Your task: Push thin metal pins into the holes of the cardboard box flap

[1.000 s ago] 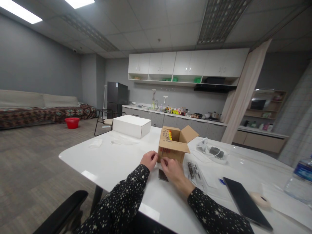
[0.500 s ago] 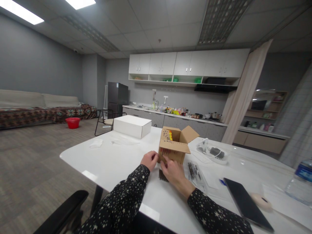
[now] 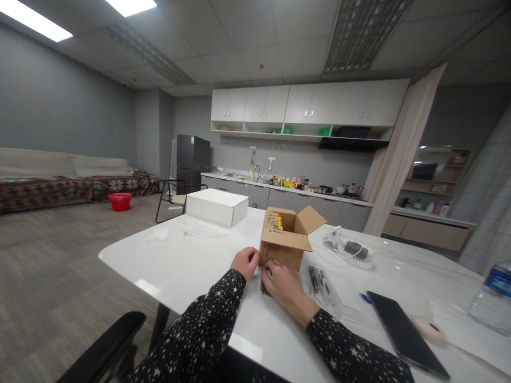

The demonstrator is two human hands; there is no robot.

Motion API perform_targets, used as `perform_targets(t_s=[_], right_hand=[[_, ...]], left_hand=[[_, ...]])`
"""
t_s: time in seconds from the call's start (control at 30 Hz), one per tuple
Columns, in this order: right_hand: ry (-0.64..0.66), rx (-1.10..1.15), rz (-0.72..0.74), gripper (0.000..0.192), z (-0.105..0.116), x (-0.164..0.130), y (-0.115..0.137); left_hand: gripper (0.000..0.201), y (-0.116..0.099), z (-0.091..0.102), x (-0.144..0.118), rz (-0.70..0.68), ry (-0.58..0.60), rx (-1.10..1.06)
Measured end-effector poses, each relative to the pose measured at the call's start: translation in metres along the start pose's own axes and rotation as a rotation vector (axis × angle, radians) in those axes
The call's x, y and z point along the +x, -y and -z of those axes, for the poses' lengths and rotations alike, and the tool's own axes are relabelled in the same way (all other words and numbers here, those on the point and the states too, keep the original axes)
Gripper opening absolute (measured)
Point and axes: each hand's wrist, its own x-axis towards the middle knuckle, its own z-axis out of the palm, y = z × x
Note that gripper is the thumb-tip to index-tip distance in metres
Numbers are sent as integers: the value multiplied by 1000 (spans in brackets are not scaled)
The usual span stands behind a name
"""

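An open cardboard box (image 3: 282,255) stands on the white table, flaps spread, with something yellow and red inside. My left hand (image 3: 245,263) is beside its lower left front corner, thumb and fingers pinched together. What it holds, if anything, is hidden. My right hand (image 3: 282,281) is low in front of the box, fingers bent and drawn in toward the thumb; their contents cannot be made out. Under that hand lies a small dark brown ridged item (image 3: 264,289), mostly covered. Just right of it is a clear plastic pack (image 3: 320,284) of small dark pieces.
A white box (image 3: 217,207) sits at the back left of the table, near a crumpled tissue (image 3: 158,234). To the right are a white coiled cable and device (image 3: 353,251), a black tablet (image 3: 405,330), a beige mouse (image 3: 428,329) and a water bottle (image 3: 493,300).
My right hand's extended index finger has left the box front and curled in, uncovering red print there. The hand covers more of the brown item. My left hand stays in place.
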Motion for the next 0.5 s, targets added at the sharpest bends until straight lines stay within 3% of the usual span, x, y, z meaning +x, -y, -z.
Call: perform_targets(t_s=[0.13,0.5], right_hand=[[31,-117,-168,41,7,4,-4],[-4,-218,-190,44,12,4,-5]], left_hand=[[24,2,0,0,0,2,2],[24,6,-3,0,22,9,-6]])
